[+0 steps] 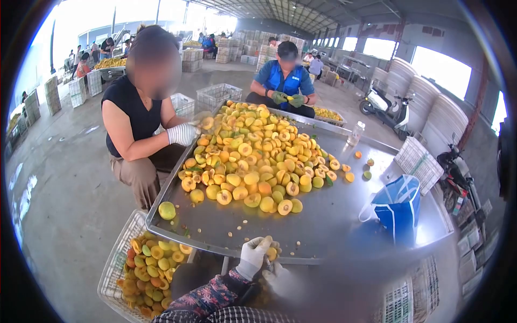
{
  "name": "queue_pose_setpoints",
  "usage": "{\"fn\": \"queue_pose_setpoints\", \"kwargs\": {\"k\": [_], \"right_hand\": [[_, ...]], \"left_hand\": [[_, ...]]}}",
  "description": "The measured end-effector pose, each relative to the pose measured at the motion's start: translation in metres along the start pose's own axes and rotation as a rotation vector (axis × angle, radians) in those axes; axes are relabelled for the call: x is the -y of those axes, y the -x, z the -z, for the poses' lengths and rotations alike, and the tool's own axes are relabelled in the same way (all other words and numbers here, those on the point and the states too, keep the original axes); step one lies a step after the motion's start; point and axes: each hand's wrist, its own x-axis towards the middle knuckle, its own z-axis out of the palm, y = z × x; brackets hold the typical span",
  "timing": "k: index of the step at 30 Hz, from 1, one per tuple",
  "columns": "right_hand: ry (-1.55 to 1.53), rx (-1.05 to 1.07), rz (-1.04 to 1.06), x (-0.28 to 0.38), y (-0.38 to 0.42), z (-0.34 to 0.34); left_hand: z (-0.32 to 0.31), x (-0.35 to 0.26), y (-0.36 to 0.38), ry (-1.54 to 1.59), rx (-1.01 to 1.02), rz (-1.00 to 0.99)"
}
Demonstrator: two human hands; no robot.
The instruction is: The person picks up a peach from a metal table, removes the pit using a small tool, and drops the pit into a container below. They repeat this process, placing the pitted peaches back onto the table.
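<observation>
head view looks down on a wide metal tabletop [334,215] carrying a big heap of halved yellow peaches [258,156], with a crate of peaches [148,266] below its near left corner and a blue bag [398,207] on the right. at the near edge the gloved left hand [253,257] has its grip clamped around one peach [271,251], while the right hand [280,277] is blurred just beneath it, so i cannot tell its grip. working this well likely means holding the fruit firmly but lightly, seam turned toward the right hand, fingers kept off the cutting line.
</observation>
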Motion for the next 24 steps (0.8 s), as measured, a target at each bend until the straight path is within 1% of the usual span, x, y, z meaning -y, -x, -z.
{"fn": "queue_pose_setpoints", "kwargs": {"k": [2, 3, 5, 7, 8, 9, 11, 12, 14, 15, 18, 19, 20, 22, 23, 24], "right_hand": [[0.239, -0.038, 0.063, 0.022, 0.001, 0.001], [0.100, 0.004, 0.066, 0.023, -0.003, -0.003], [-0.176, 0.066, -0.279, 0.036, 0.001, 0.001], [-0.120, 0.024, -0.246, 0.044, 0.001, -0.004], [0.075, -0.046, -0.040, 0.030, -0.003, -0.009], [0.270, -0.116, 0.166, 0.027, -0.004, -0.012], [0.379, -0.083, 0.105, 0.030, -0.003, -0.009], [0.435, -0.067, 0.076, 0.033, -0.002, -0.008], [0.207, -0.077, 0.135, 0.016, -0.003, -0.012], [0.093, -0.082, 0.166, 0.015, -0.004, -0.013], [-0.384, 0.139, -0.300, 0.037, 0.001, -0.007], [-0.414, 0.105, -0.286, 0.050, 0.007, -0.012], [-0.392, 0.153, -0.248, 0.026, 0.000, -0.009], [-0.021, 0.012, 0.039, 0.018, -0.004, -0.010], [0.198, 0.038, 0.036, 0.018, -0.004, -0.001], [0.236, 0.080, 0.047, 0.013, -0.007, 0.006]], "left_hand": [[0.007, -0.001, -0.005, 0.014, 0.009, 0.056], [0.007, -0.004, -0.004, 0.031, 0.012, 0.068], [0.003, -0.012, -0.001, 0.065, 0.020, 0.091], [0.004, -0.011, -0.002, 0.080, 0.025, 0.016], [0.005, -0.009, -0.002, 0.086, 0.026, -0.018], [0.006, -0.007, -0.003, 0.072, 0.003, -0.005], [0.007, -0.005, -0.005, 0.045, -0.038, 0.015], [0.008, -0.006, -0.005, 0.046, -0.026, 0.046], [0.006, -0.017, 0.001, 0.049, 0.000, 0.107], [0.003, -0.017, 0.004, 0.038, -0.024, 0.079], [0.001, -0.010, 0.005, 0.024, -0.062, -0.046], [-0.001, -0.010, 0.005, 0.060, -0.050, -0.072], [0.000, -0.009, 0.007, 0.094, -0.042, -0.092], [0.004, -0.008, 0.002, 0.066, -0.007, -0.047], [0.006, -0.008, 0.000, 0.041, -0.003, -0.017], [0.007, -0.006, 0.000, 0.018, 0.002, 0.013]]}}
